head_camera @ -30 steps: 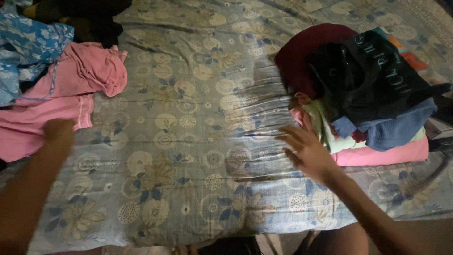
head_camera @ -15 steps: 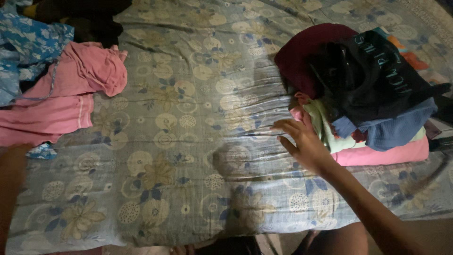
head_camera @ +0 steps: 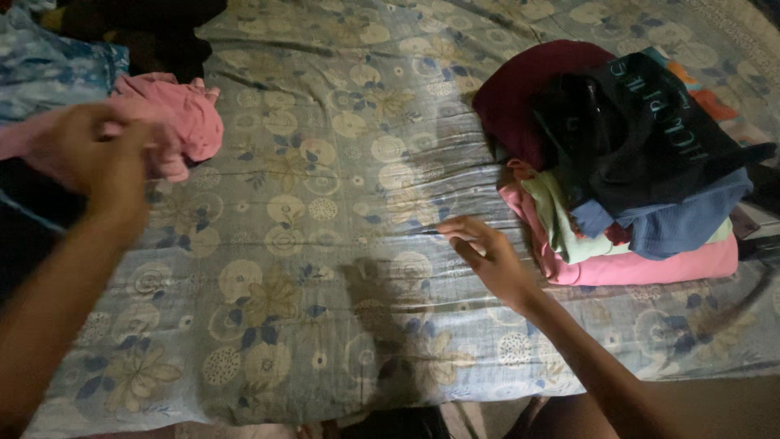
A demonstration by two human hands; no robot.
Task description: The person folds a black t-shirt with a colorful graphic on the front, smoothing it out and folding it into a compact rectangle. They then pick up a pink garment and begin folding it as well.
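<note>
My left hand (head_camera: pixel 97 154) is shut on a pink garment (head_camera: pixel 183 122) at the left of the bed and holds it bunched up above the sheet. My right hand (head_camera: pixel 487 256) hovers over the middle of the floral bedsheet (head_camera: pixel 325 203) with fingers apart and nothing in it. It is a little left of a stack of clothes (head_camera: pixel 634 195), pink at the bottom, then pale green, blue and a black top.
A dark red cloth (head_camera: pixel 520 89) lies behind the stack. A blue floral cloth (head_camera: pixel 49 69) and dark clothing (head_camera: pixel 154 32) sit at the far left. The bed's near edge runs along the bottom of the view.
My left hand came up from the lower left, took the pink garment and lifted it. My right hand drew back leftwards from the stack.
</note>
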